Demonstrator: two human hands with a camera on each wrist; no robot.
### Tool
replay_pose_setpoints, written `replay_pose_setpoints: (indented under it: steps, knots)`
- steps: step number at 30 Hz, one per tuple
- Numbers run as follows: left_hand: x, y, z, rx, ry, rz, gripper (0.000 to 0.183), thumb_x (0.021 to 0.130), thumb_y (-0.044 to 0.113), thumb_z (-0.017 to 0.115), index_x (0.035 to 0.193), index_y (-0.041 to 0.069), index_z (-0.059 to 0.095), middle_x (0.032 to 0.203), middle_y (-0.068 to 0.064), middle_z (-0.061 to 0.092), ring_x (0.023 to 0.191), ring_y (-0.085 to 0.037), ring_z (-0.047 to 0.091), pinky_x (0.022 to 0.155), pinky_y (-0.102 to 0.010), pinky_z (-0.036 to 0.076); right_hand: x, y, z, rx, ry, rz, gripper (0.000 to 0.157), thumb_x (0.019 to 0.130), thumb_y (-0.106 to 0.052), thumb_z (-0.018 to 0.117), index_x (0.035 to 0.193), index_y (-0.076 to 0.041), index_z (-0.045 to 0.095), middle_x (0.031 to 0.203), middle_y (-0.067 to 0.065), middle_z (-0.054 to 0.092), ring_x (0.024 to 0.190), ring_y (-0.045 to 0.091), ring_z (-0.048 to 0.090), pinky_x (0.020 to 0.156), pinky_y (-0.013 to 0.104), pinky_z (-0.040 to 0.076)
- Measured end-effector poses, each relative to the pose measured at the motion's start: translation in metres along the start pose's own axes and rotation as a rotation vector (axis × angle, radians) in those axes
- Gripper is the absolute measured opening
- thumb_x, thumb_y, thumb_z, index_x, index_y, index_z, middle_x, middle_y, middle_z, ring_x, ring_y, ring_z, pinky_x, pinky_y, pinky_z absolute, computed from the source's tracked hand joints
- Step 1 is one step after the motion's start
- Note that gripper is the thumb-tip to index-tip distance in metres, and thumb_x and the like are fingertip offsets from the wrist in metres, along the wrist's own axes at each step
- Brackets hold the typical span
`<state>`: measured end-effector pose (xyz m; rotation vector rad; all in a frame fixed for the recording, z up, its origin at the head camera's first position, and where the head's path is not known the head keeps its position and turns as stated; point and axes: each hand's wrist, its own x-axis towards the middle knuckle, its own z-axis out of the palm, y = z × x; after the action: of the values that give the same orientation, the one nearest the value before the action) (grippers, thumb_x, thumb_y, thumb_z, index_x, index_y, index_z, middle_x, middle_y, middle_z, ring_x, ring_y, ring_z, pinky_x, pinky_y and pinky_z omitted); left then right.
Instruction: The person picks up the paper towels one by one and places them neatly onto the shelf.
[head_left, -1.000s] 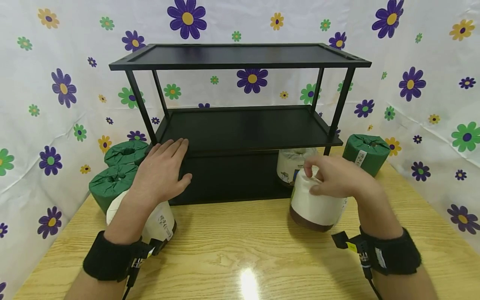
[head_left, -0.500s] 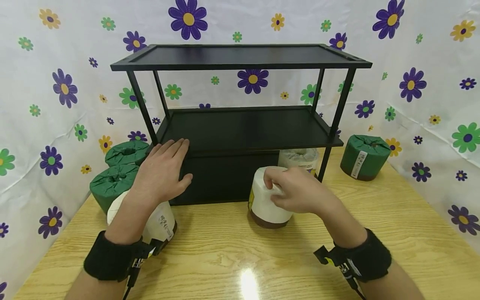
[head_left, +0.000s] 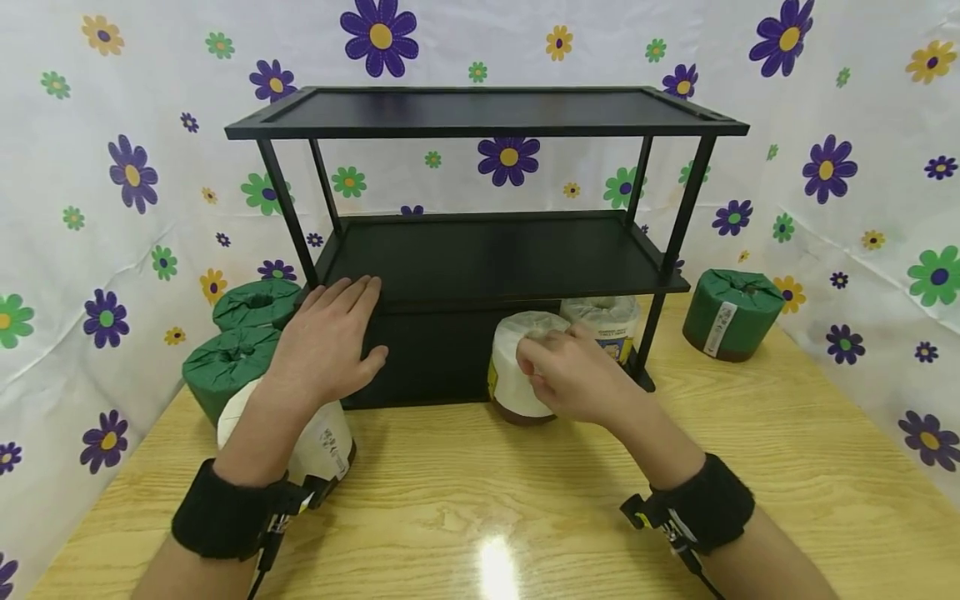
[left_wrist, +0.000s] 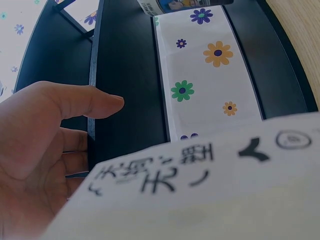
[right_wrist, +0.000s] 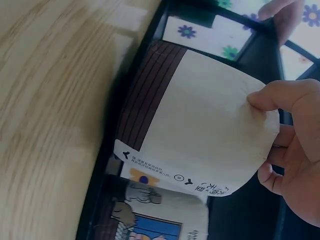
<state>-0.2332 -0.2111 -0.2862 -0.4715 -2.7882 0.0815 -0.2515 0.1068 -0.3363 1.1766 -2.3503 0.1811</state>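
My right hand (head_left: 566, 371) pinches the top rim of a white paper-wrapped toilet roll (head_left: 512, 392) with a brown base band. This roll is at the front of the lower tier of a black shelf rack (head_left: 480, 258). Just to its right and behind stands a similar printed roll (head_left: 603, 312), partly hidden. In the right wrist view the thumb lies on the held roll's (right_wrist: 200, 115) wrapper, with fingers at its top end. My left hand (head_left: 322, 342) rests with straight fingers on the middle tier's front left corner. Under that forearm stands another white roll (head_left: 322, 442).
Two green-wrapped rolls (head_left: 232, 358) stand left of the rack, and one more green roll (head_left: 732, 315) stands to its right. The rack's posts (head_left: 686, 204) and upper tier (head_left: 487, 108) rise above the wooden table (head_left: 450, 500). A flowered cloth hangs behind.
My right hand has carried the white roll leftward, then back to the front of the rack's lower tier, uncovering the printed roll and right green roll. My left hand has stayed in place.
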Motion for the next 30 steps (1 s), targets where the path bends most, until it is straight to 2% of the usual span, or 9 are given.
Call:
replay_pose_setpoints:
  steps: [3, 7, 13, 18, 22, 25, 27, 28, 30]
  knots:
    - [0.000, 0.002, 0.001, 0.000, -0.006, 0.000, 0.080, 0.089, 0.034, 0.067, 0.153, -0.003, 0.034, 0.155, -0.024, 0.039, 0.143, -0.043, 0.037, 0.120, -0.058, 0.025, 0.003, 0.006, 0.007, 0.002, 0.009, -0.010, 0.025, 0.079, -0.002, 0.072, 0.084, -0.016, 0.052, 0.065, -0.007, 0.050, 0.059, 0.011, 0.043, 0.062, 0.033, 0.032]
    - [-0.002, 0.002, 0.004, 0.006, -0.017, -0.006, 0.081, 0.089, 0.035, 0.066, 0.153, -0.002, 0.034, 0.156, -0.023, 0.039, 0.144, -0.043, 0.036, 0.120, -0.057, 0.025, 0.015, 0.015, 0.013, 0.014, -0.041, 0.016, 0.020, 0.083, -0.001, 0.067, 0.086, -0.016, 0.054, 0.060, -0.008, 0.046, 0.054, 0.010, 0.038, 0.058, 0.030, 0.028]
    - [-0.002, 0.002, 0.003, 0.011, -0.008, -0.006, 0.081, 0.089, 0.034, 0.068, 0.153, -0.002, 0.034, 0.156, -0.022, 0.039, 0.144, -0.042, 0.036, 0.120, -0.057, 0.025, 0.033, 0.023, 0.023, -0.030, -0.102, 0.042, 0.012, 0.094, -0.005, 0.058, 0.096, -0.016, 0.059, 0.063, -0.007, 0.053, 0.057, 0.010, 0.045, 0.065, 0.036, 0.043]
    - [-0.001, 0.002, 0.002, 0.011, -0.011, -0.008, 0.081, 0.089, 0.034, 0.067, 0.153, -0.002, 0.033, 0.156, -0.022, 0.039, 0.144, -0.041, 0.036, 0.121, -0.056, 0.025, 0.043, 0.027, 0.033, -0.069, -0.113, 0.068, 0.011, 0.097, -0.008, 0.054, 0.097, -0.017, 0.059, 0.063, -0.006, 0.053, 0.057, 0.011, 0.047, 0.067, 0.037, 0.046]
    - [-0.001, 0.001, 0.000, 0.008, -0.004, -0.014, 0.081, 0.089, 0.034, 0.067, 0.154, -0.002, 0.033, 0.157, -0.022, 0.038, 0.144, -0.041, 0.036, 0.121, -0.056, 0.025, 0.049, 0.031, 0.037, -0.036, -0.135, 0.108, 0.014, 0.098, -0.007, 0.055, 0.105, -0.016, 0.063, 0.083, -0.002, 0.066, 0.067, 0.015, 0.059, 0.072, 0.038, 0.053]
    - [-0.001, 0.000, -0.001, 0.004, 0.004, -0.013, 0.081, 0.089, 0.034, 0.068, 0.153, -0.002, 0.033, 0.157, -0.022, 0.039, 0.144, -0.041, 0.036, 0.121, -0.056, 0.025, 0.048, 0.036, 0.037, 0.061, -0.179, 0.164, 0.025, 0.096, -0.007, 0.057, 0.121, -0.012, 0.063, 0.112, 0.006, 0.068, 0.094, 0.024, 0.067, 0.090, 0.046, 0.054]
    - [-0.001, 0.000, -0.001, 0.003, 0.007, -0.011, 0.081, 0.089, 0.034, 0.068, 0.153, -0.002, 0.033, 0.156, -0.022, 0.039, 0.144, -0.041, 0.036, 0.121, -0.057, 0.025, 0.045, 0.040, 0.035, 0.150, -0.204, 0.215, 0.034, 0.095, -0.008, 0.059, 0.129, -0.010, 0.059, 0.127, 0.011, 0.062, 0.110, 0.030, 0.063, 0.101, 0.052, 0.049]
    - [-0.001, 0.000, -0.001, 0.004, 0.008, -0.010, 0.081, 0.089, 0.034, 0.068, 0.153, -0.002, 0.034, 0.156, -0.022, 0.039, 0.144, -0.041, 0.036, 0.121, -0.057, 0.025, 0.044, 0.042, 0.033, 0.189, -0.211, 0.235, 0.038, 0.094, -0.007, 0.058, 0.132, -0.009, 0.058, 0.130, 0.012, 0.061, 0.108, 0.030, 0.063, 0.099, 0.052, 0.049]
    - [-0.001, -0.002, -0.001, 0.005, 0.002, -0.013, 0.081, 0.089, 0.034, 0.068, 0.153, -0.002, 0.033, 0.157, -0.022, 0.038, 0.145, -0.041, 0.035, 0.121, -0.057, 0.025, 0.042, 0.046, 0.029, 0.275, -0.219, 0.277, 0.043, 0.094, -0.003, 0.054, 0.136, -0.008, 0.057, 0.135, 0.012, 0.059, 0.092, 0.028, 0.062, 0.089, 0.047, 0.051]
